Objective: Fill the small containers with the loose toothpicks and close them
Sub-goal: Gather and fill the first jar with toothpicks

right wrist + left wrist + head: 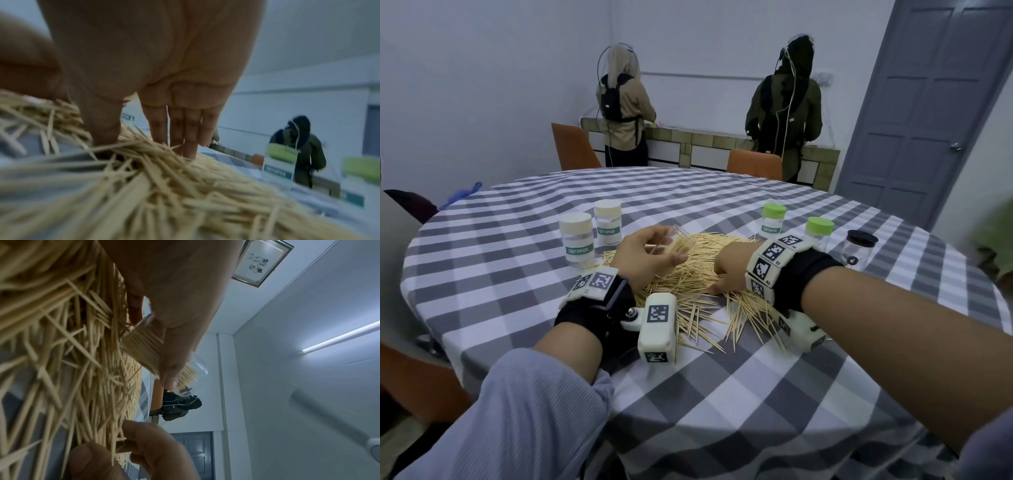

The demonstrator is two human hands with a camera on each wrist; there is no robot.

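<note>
One clear open container (677, 244), partly filled with toothpicks, lies tilted in the left hand (643, 255), whose thumb and fingers curl round it above the loose toothpick pile (698, 274). The left wrist view shows what the head view hides: the thumb lies across the container's wall (185, 374) and the packed sticks inside run lengthwise. The right hand (729, 270) is down in the pile; the right wrist view shows its fingers (190, 129) pointing down into the sticks with the thumb (102, 123) pressed in beside them, though blur keeps me from telling whether it grips any.

Two cream-lidded containers (589, 236) marked TOOTHPICK stand closed left of the pile, two green-lidded containers (796, 224) behind the right wrist, and a black-lidded jar (859, 250) further right.

All of this sits on a round table under a grey-and-white checked tablecloth (722, 394). Orange chairs (573, 145) stand at the far edge. Beyond them two people (784, 113) with backpacks face a tiled counter, and a grey door (928, 102) is at the right. The left wrist view alone shows a framed picture (263, 261) and a lit tube light (339, 337).
</note>
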